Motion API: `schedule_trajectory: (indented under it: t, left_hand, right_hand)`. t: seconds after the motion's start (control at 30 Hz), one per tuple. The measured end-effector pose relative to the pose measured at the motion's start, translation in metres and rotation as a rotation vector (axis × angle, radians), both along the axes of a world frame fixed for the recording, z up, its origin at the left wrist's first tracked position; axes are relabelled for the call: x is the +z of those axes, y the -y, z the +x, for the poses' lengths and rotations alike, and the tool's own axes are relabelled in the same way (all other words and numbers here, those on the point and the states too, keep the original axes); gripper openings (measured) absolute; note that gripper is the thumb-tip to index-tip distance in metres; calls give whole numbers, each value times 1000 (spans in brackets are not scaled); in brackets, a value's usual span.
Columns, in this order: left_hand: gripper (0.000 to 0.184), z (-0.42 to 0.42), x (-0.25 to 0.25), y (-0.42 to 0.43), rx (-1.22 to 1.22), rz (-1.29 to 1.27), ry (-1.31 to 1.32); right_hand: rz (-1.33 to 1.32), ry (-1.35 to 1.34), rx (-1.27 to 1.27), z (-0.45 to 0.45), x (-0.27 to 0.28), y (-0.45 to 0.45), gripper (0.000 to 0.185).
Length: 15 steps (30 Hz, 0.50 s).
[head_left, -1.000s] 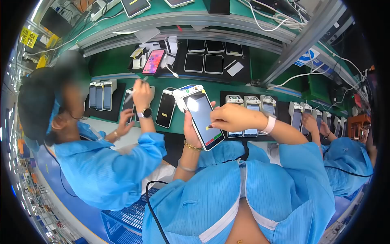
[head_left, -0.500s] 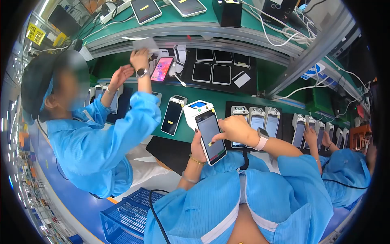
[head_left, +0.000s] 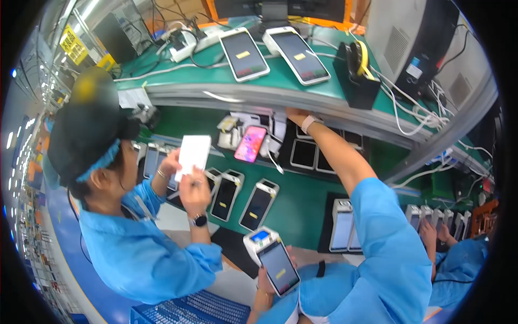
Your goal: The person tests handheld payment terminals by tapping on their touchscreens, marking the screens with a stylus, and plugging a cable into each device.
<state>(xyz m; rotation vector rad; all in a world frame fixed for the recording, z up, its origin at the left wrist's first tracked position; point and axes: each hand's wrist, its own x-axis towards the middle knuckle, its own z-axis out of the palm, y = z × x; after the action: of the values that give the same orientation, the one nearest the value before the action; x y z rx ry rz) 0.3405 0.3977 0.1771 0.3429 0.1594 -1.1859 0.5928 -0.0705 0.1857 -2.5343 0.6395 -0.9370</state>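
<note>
At 6 o'clock, the terminal (head_left: 274, 258) lay tilted, screen (head_left: 277, 263) upward, in your left hand (head_left: 264, 282). That hand's fingers were curled round it from behind, closed on both long sides, with fingertips (head_left: 292, 254) showing past the right edge. Your right arm stretched toward 1 o'clock, its hand (head_left: 295, 114) partly hidden beneath the shelf (head_left: 183, 83), the phone (head_left: 250, 144) lying at that hand's 8 o'clock; whether its fingers were spread or had hold of anything could not be told. On the bench (head_left: 302, 194), toward the held unit's 11 o'clock and apart from it, lay a second unit (head_left: 259, 206). Handling, as judged: the casing appeared stiff and fairly light, probably heavier at the bulky white head (head_left: 251, 245); the glassy face seemed slippery and fragile. The side edges, with your palm behind, offered the surest hold.
</note>
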Motion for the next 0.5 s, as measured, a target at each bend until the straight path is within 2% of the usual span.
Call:
schedule_trajectory:
  t: [0.03,0.07,0.13,0.2,0.27,0.37,0.4,0.47,0.5]
  left_hand:
    - [102,-1,4,-7,33,63,92]
    - [101,5,28,-6,71,188,201]
    - [96,7,10,-21,113,108,192]
    - [94,11,10,-28,126,62,209]
    - [93,20,8,-26,154,21,255]
    - [104,38,4,-15,73,-116,161]
    - [108,41,16,-4,101,-112,248]
    - [112,49,41,19,136,-92,385]
    - [112,52,52,30,149,-81,434]
  right_hand:
    - [-31,103,20,12,-14,9,29]
    - [-68,202,40,25,-28,18,29]
    - [-150,350,-11,28,-43,26,28]
    - [-186,416,-25,19,-32,9,28]
    - [-294,-240,-106,-35,32,-37,23]
    - [882,-154,477,-127,74,-100,8]
    - [1124,-137,616,-157,73,-117,3]
    - [1165,-336,751,-212,84,-149,9]
    - [1191,-413,780,-236,81,-161,17]
